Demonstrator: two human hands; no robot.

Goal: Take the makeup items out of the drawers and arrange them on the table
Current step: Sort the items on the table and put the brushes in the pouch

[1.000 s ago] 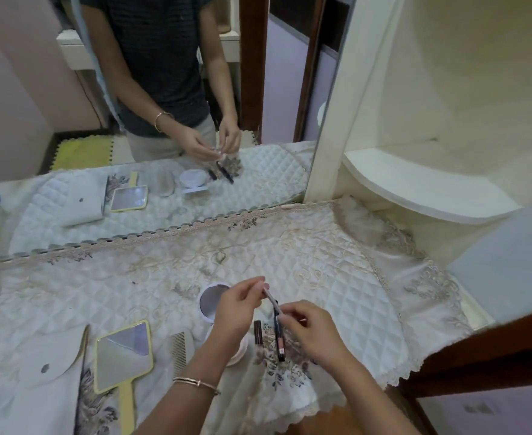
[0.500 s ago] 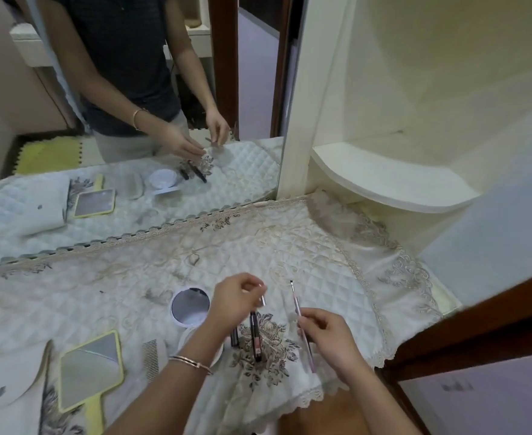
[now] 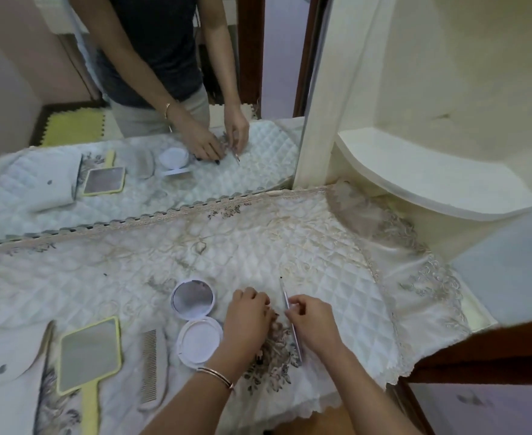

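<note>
Pinching a slim brush (image 3: 290,321) over the counter (image 3: 321,262), the right grip (image 3: 312,324) may let it roll off the near edge; left grip (image 3: 248,317) curled, contents hidden.

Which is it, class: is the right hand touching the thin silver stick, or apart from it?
Touching. The head view shows the right hand pinching the thin silver stick partway along its length, between fingertips.

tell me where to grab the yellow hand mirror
Grip the yellow hand mirror by its handle, coming from the person's side. It lies flat, glass up, handle pointing toward the person, clear of the comb beside it.
</note>
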